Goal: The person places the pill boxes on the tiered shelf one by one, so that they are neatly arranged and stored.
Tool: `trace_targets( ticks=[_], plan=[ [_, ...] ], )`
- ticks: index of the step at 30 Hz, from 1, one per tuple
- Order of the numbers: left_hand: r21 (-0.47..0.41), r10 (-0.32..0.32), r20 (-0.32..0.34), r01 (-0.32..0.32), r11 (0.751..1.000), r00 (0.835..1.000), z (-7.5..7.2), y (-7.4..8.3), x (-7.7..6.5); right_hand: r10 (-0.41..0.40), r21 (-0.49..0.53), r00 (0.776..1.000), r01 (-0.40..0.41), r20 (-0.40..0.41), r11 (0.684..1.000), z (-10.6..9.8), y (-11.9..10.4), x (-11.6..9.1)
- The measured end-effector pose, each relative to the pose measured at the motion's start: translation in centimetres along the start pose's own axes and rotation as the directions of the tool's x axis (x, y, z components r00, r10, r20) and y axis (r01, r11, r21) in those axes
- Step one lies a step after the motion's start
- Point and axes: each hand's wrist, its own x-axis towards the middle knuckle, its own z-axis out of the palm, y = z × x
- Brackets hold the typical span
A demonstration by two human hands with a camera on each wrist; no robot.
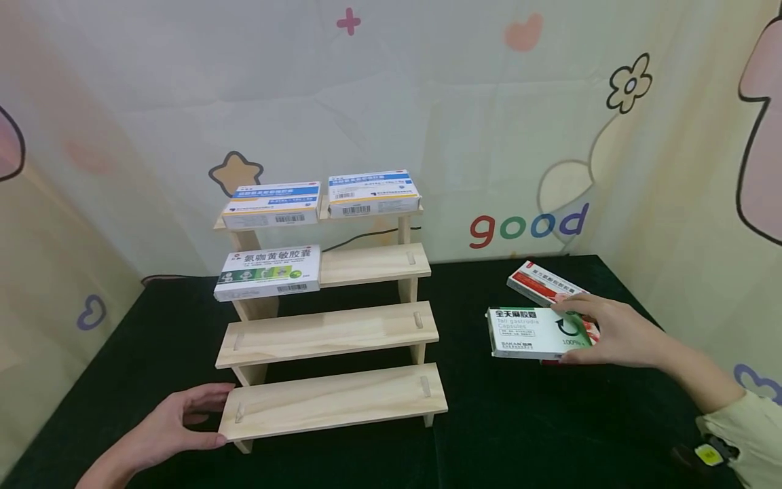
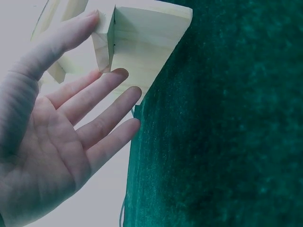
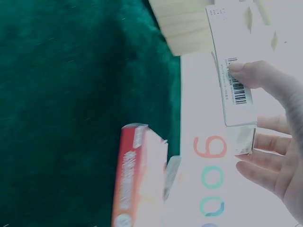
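Observation:
My right hand (image 1: 617, 333) pinches a white and green medicine box (image 1: 519, 333) by its right end, thumb on the near side. In the right wrist view the thumb lies across the box's barcode side (image 3: 234, 90). A red and white medicine box (image 1: 537, 280) shows partly behind it. On the left, my left hand (image 1: 174, 424) is at the left end of the bottom step of a wooden tiered stand (image 1: 336, 401). In the left wrist view its fingers are spread and fairly straight, with the thumb (image 2: 83, 30) against the wood.
Two blue and white boxes, one left (image 1: 271, 205) and one right (image 1: 374, 193), lie on the top step. A white and green box (image 1: 269, 273) lies on the second step's left half. Dark green cloth (image 1: 489, 421) covers the table; a printed curtain (image 1: 391, 122) hangs behind.

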Motion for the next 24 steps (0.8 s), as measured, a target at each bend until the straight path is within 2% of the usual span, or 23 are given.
trace_targets(
  ticks=[12, 24],
  plan=[
    [-0.006, 0.028, 0.012, -0.028, 1.0, 1.0, -0.1, -0.1, 0.1, -0.128, -0.025, 0.988, 0.127, -0.083, 0.992, -2.3, -2.5, 3.3],
    [-0.025, 0.026, 0.018, -0.026, 0.999, 0.999, 0.0, -0.1, 0.2, -0.151, -0.017, 0.985, 0.15, -0.081, 0.989, -3.1, -4.5, 5.8]
  ],
)
